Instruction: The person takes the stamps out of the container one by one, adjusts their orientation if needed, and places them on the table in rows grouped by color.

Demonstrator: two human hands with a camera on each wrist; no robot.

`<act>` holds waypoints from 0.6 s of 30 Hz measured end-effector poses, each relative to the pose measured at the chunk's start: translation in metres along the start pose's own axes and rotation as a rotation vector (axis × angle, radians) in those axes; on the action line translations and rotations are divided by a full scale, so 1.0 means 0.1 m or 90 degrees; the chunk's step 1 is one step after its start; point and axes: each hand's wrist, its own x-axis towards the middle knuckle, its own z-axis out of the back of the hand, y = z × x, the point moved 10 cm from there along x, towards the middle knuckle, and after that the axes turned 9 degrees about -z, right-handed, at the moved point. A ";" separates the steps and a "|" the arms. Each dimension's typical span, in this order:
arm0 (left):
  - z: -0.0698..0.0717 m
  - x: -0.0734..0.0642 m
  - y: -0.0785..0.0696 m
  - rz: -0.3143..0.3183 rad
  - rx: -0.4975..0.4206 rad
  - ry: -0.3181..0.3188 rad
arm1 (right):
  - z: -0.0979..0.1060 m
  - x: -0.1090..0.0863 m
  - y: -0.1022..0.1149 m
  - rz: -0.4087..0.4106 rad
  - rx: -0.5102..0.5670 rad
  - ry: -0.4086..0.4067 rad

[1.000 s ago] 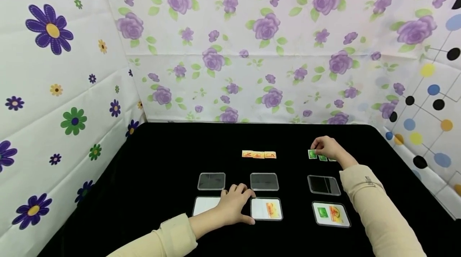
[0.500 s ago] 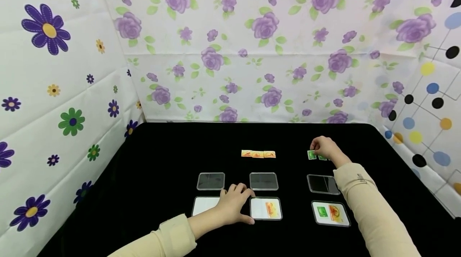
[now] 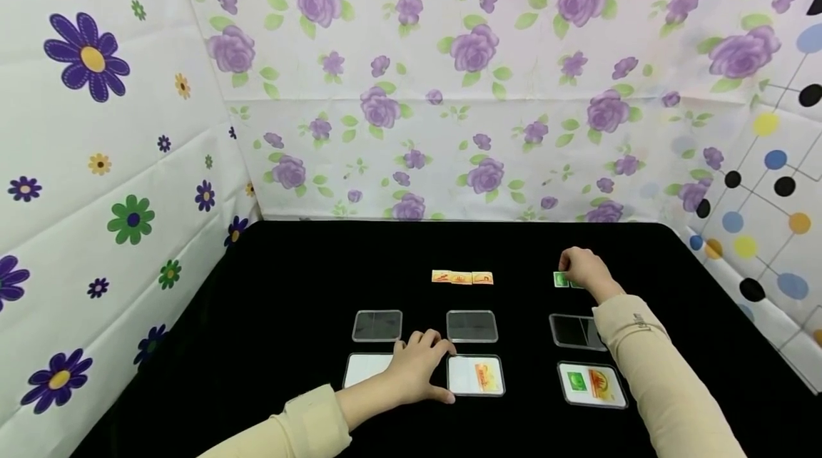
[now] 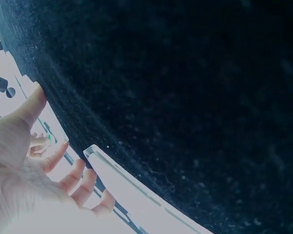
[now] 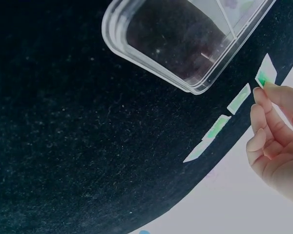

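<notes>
In the head view my right hand (image 3: 586, 272) is at the back right, over a row of green stamps. In the right wrist view its thumb and index finger pinch one green stamp (image 5: 266, 71), tilted up from the cloth. Several more green stamps (image 5: 239, 99) lie in a line beside it. My left hand (image 3: 416, 370) lies with spread fingers at the left side of the middle clear case (image 3: 461, 376), thumb and index fingertip right at its left corners. That case holds a white card with one orange stamp (image 3: 485, 377).
At right, another case (image 3: 591, 397) holds a green and an orange stamp. A case with a white card (image 3: 366, 368) is partly behind my left hand. Behind them lie three clear lids (image 3: 377, 326). Orange stamps (image 3: 461, 277) form a row at the back of the black cloth (image 3: 289, 287).
My right hand and forearm have shifted slightly, and the hand now covers more of the green stamp row. The left hand stays in place at the middle case.
</notes>
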 end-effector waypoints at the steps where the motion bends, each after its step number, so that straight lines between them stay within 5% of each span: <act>1: 0.00 0.00 0.00 -0.001 0.000 0.002 | -0.01 -0.01 0.01 0.003 -0.002 0.000; 18: 0.04 0.01 0.00 0.000 0.006 0.000 | -0.09 0.00 0.06 0.017 -0.032 0.023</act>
